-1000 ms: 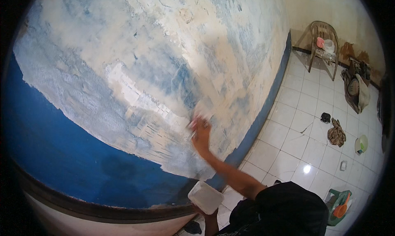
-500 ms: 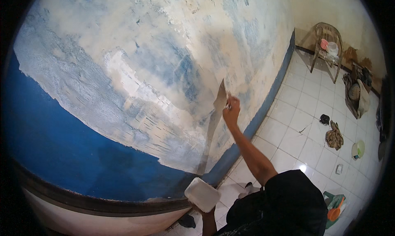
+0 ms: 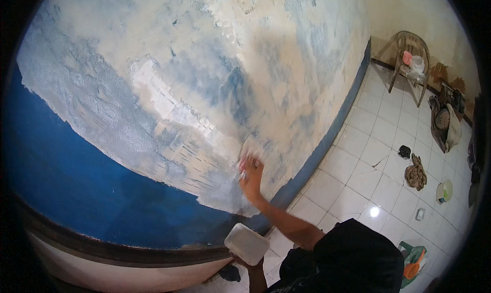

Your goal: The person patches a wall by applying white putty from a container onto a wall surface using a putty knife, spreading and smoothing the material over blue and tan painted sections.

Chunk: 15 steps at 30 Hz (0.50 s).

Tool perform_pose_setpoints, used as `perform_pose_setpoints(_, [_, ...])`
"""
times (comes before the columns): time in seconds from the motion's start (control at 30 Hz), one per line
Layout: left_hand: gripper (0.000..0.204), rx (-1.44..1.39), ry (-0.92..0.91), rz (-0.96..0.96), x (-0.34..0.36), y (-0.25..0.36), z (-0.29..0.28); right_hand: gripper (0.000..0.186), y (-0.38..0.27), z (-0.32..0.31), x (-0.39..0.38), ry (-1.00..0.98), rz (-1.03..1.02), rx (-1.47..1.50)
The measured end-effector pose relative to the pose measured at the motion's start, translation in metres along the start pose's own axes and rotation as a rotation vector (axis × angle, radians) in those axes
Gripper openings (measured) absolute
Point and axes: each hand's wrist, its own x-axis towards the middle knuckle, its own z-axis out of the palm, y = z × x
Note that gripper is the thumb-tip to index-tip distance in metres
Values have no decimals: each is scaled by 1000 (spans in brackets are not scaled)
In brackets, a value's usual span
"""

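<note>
1. Right hand (image 3: 252,171) grips a blurred reddish tool (image 3: 244,165) at the patchy wall (image 3: 204,78); its long axis is unclear.
2. Left hand (image 3: 253,265) grasps the white tray (image 3: 247,244), at six o'clock from the right hand.

- And here's the far wall, cream-painted (image 3: 409,12), with rough brown patches (image 3: 439,70) low down.
- A dark, narrow skirting strip (image 3: 382,64) runs along its foot!
- Now the floor of glossy white square tiles (image 3: 353,165), catching one bright round glare of light (image 3: 374,211).
- At the floor's far edge stands a brown slatted-back armchair (image 3: 411,44).
- Toward the floor's near edge, a low green plastic stool (image 3: 413,252).
</note>
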Motion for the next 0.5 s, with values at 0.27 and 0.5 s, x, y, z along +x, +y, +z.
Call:
perform_pose_setpoints(0.27, [79,-1115,-113,-356,8,9,5,58,37,-77,43,78,18,70])
perform_pose_setpoints(0.5, [80,-1829,-206,-853,30,-5,6,60,-22,-1,-47,-21,-122,325])
